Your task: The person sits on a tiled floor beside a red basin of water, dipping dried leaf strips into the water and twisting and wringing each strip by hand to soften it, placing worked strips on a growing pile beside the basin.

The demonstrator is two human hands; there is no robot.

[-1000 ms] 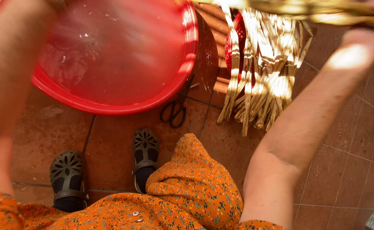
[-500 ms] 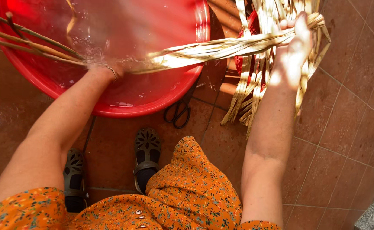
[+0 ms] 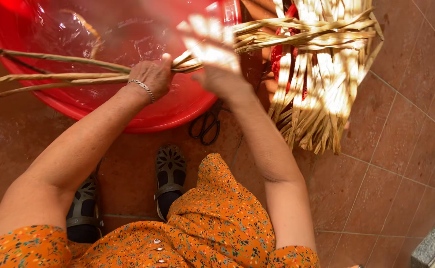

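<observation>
Now both hands have come together over the red plastic basin (image 3: 143, 121); half a second ago they were well apart, with the strands stretched between them. Left hand (image 3: 154, 77) is clamped on a bunch of long dried leaf strands (image 3: 54, 77), which run off toward the left edge across the basin. Right hand (image 3: 217, 74) is just beside the left, sunlit and blurred; it looks closed on the same strands where they run on to the right (image 3: 297, 30), but the grip itself I cannot tell for sure. My read: the strands are being gathered or regripped at mid-length rather than pulled taut.

Basin: holds shallow water, glints and ripples visible, and a curled strand (image 3: 91, 34) lies in it. Nothing else clear inside.

Beside the basin, on the tiled floor (image 3: 401, 149), a flat sheaf of pale leaf strips (image 3: 316, 104) lies over something red. Black scissors (image 3: 205, 126) lie on the floor at the basin's rim. Feet in dark sandals (image 3: 169, 171) below.
</observation>
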